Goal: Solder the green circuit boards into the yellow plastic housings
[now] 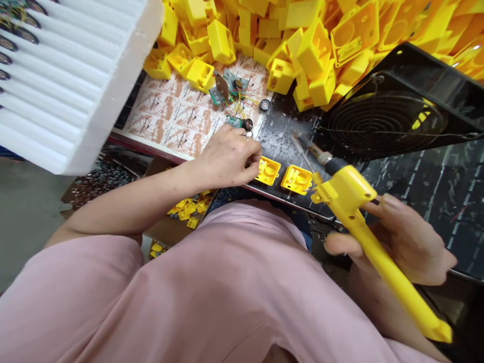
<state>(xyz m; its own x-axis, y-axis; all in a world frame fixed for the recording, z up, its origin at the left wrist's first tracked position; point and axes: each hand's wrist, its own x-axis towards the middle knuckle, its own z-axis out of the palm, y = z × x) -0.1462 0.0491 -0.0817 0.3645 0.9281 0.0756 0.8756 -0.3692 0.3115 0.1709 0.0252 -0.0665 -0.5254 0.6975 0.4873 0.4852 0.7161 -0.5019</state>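
Observation:
My left hand (231,155) is closed at the table's front edge, its fingertips at a small black round part (247,124) beside a green circuit board (234,121); what it grips is hidden. My right hand (406,239) is wrapped round a yellow soldering tool (381,267), whose metal tip points to the upper left over the dark mat. Two open yellow housings (269,171) (296,179) lie side by side between my hands, the first partly behind my left fingers. Beyond my left hand are more boards with thin wires (236,88) and a round speaker (264,105).
A large heap of yellow housings (280,75) fills the back. At the right stands a black fan (381,118). White ribbed foam (86,75) holding round parts is at the upper left. Boxes below the edge hold small yellow pieces (187,209).

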